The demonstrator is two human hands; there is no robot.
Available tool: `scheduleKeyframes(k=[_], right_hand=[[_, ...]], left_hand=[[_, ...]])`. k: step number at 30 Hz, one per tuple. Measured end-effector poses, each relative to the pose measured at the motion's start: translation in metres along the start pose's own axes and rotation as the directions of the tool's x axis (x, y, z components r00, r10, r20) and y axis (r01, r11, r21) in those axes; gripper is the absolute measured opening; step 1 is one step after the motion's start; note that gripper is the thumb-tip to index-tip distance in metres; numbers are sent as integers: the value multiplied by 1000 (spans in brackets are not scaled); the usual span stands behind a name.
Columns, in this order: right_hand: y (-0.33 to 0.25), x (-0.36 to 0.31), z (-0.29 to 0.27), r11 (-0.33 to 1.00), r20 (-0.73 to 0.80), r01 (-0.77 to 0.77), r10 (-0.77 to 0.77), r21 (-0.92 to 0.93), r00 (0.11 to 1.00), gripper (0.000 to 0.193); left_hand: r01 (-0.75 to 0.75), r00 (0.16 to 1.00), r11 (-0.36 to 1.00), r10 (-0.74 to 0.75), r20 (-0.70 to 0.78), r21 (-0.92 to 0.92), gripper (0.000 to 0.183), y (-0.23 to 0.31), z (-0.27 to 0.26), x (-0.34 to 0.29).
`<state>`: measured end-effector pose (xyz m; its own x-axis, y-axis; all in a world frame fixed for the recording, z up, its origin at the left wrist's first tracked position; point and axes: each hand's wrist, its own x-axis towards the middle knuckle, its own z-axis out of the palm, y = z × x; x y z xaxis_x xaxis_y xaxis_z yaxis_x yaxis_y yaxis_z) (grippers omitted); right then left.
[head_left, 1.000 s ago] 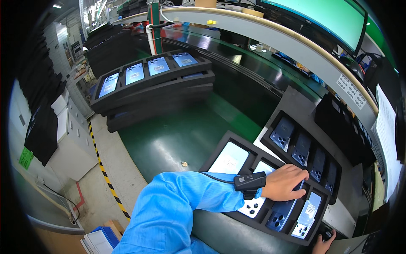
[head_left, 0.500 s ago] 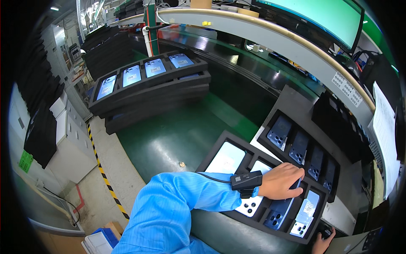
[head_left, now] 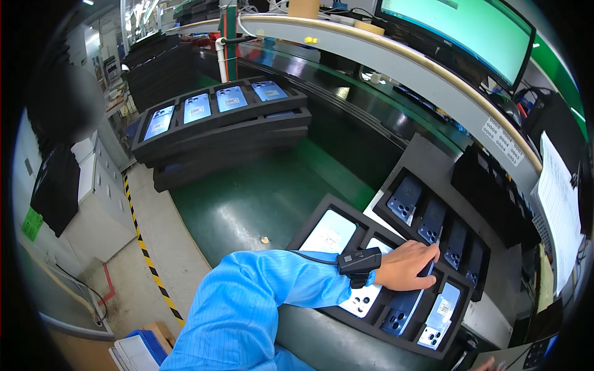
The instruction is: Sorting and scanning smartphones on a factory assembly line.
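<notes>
My left hand point(head_left: 407, 266), in a blue sleeve with a small black device strapped at the wrist, reaches over a black foam tray point(head_left: 317, 217). Its fingers and thumb close on the upper end of a dark blue phone point(head_left: 401, 312), which lies camera side up in its slot. Beside it in that tray lie a pale phone point(head_left: 333, 234), a white phone point(head_left: 364, 301) partly under my wrist, and a light blue phone point(head_left: 440, 312). Of my right hand point(head_left: 487, 365) only blurred fingertips show at the bottom edge; what they do is hidden.
Another foam tray with several dark blue phones point(head_left: 432, 221) lies just beyond, to the right. A stack of black trays point(head_left: 229, 141), topped with light blue phones, stands at the far left of the green table point(head_left: 247, 210). A shelf with a monitor point(head_left: 458, 37) runs along the back.
My right hand has slid down almost out of view at the lower right. My left hand keeps its hold on the dark blue phone; the view has shifted slightly.
</notes>
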<state>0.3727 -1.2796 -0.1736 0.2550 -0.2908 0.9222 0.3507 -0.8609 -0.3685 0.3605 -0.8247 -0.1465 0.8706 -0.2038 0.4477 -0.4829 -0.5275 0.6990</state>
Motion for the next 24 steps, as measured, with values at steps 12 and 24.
scheduleKeyframes(k=[12,24], right_hand=[[138,125,-87,618,31,-430,593,-659,805,32],[127,86,-122,647,157,-762,752,6,640,45]], left_hand=[[-29,996,999,25,-83,-39,43,1,2,-3],[-64,990,997,58,-126,-44,52,2,3,1]])
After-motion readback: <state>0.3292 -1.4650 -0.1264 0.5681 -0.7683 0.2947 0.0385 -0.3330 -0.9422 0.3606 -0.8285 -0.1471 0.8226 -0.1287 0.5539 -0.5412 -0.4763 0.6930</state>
